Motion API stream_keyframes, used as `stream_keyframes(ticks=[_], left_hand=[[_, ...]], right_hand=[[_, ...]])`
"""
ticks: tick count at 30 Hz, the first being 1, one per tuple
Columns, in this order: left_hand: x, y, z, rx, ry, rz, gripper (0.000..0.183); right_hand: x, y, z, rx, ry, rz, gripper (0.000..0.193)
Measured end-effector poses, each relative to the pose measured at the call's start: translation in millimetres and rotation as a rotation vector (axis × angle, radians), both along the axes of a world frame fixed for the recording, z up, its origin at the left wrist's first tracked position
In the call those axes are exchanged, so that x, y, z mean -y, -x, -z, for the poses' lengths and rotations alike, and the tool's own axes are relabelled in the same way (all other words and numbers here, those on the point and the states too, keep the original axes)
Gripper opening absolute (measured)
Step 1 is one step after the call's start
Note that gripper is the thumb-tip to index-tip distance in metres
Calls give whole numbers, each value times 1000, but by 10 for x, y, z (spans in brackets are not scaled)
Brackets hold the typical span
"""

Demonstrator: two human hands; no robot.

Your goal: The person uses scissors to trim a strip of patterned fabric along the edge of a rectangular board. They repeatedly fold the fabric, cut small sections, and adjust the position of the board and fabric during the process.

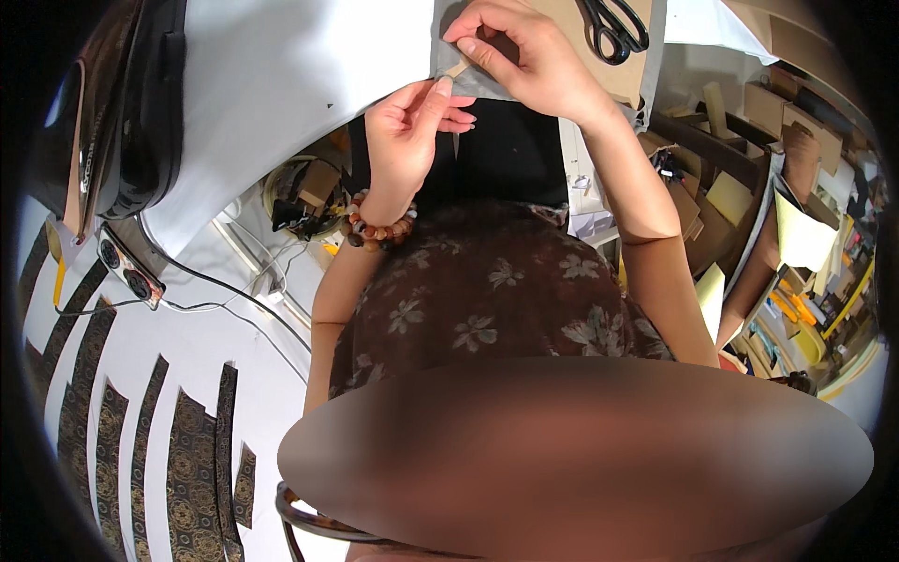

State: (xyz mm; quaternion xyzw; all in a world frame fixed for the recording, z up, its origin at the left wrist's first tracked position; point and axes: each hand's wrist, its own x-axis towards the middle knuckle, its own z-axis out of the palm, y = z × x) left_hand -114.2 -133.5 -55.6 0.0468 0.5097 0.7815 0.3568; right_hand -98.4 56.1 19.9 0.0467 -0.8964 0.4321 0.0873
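My left hand [407, 122], with a beaded bracelet [379, 229] on the wrist, is at the front edge of a pale table. Its thumb and index finger pinch one end of a small beige strip [457, 69]. At the strip's other end are the closed thumb and fingers of my right hand [529, 61], with the palm turned down over a grey surface. A thin pointed tip [456, 145] shows below my left fingers; what it belongs to is hidden. Black-handled scissors [613, 37] lie to the right of my right hand on a tan board [623, 80].
A black glossy machine or case [140, 112] stands on the table's left. Below hang cables and a power strip [131, 272]. Dark patterned fabric strips [192, 468] lie at lower left. A round bin [304, 197] is under the table. Cluttered shelves [749, 187] with boxes fill the right.
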Motion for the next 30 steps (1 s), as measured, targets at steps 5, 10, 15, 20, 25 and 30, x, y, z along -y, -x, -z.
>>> stream_keyframes(ticks=[5,10,15,20,25,30], left_hand=[[-131,-118,-42,-15,137,-159,26],[-213,-159,-81,217,4,-248,27],[-117,-94,-59,189,-40,-139,30],[-188,-128,52,110,17,-213,23],[-265,-190,93,61,-27,-281,19],[-176,-225,116,23,-48,-122,19]], right_hand=[[6,16,63,5,14,-3,10],[-1,28,10,60,77,13,10],[-21,4,17,127,195,37,9],[-21,59,198,-54,151,-4,11],[7,40,154,93,233,28,12],[-99,-68,339,193,525,178,12]])
